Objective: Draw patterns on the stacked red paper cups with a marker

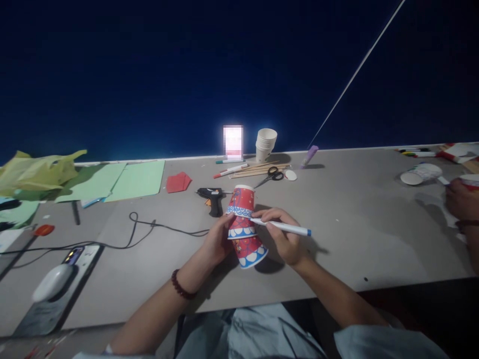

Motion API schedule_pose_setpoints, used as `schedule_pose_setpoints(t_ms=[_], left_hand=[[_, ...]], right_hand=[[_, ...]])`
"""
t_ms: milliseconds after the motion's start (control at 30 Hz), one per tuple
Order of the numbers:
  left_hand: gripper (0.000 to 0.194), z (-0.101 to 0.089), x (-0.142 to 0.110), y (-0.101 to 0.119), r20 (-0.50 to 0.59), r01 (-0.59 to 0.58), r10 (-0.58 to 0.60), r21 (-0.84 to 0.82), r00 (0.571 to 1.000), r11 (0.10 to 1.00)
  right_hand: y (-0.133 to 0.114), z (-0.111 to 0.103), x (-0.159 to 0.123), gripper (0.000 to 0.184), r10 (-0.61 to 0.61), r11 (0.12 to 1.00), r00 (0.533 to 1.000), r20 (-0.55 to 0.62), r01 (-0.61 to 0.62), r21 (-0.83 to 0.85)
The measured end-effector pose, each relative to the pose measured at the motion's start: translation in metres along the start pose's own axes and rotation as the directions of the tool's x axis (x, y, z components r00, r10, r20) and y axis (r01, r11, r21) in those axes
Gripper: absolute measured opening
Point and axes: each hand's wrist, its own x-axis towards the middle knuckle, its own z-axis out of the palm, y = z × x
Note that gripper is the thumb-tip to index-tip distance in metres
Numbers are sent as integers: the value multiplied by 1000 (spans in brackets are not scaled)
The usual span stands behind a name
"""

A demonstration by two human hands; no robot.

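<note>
Several decorated red paper cups (pixel 243 227), joined end to end in a leaning stack with blue and white scalloped bands, are in the middle of the view. My left hand (pixel 220 238) is closed around the left side of the stack. Between the fingers of my right hand (pixel 286 239) is a white marker with a blue end (pixel 290 228). Its tip points left and meets the upper part of the stack; whether it presses on the surface is too small to tell. A black glue gun (pixel 211 198) lies just behind my left hand.
Behind are scissors (pixel 271 175), wooden sticks (pixel 258 170), white cups (pixel 265 142), a glowing screen (pixel 233 142), a purple tube (pixel 309 156) and red paper (pixel 178 182). A black cord (pixel 145 224) crosses left past green sheets (pixel 136 180). Another person's hand (pixel 462 202) is at right.
</note>
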Motion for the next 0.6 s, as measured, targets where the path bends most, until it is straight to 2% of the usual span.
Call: schedule_pose_setpoints(t_ms=[333,600], left_hand=[[25,-4,2,-2,0,-5,5,-1,1000,1000],[22,0,-1,0,-5,9,-9,1,1000,1000]], right_hand=[[0,0,0,12,9,999,999,54,-11,43],[0,0,-1,11,19,998,1000,4,-20,61]])
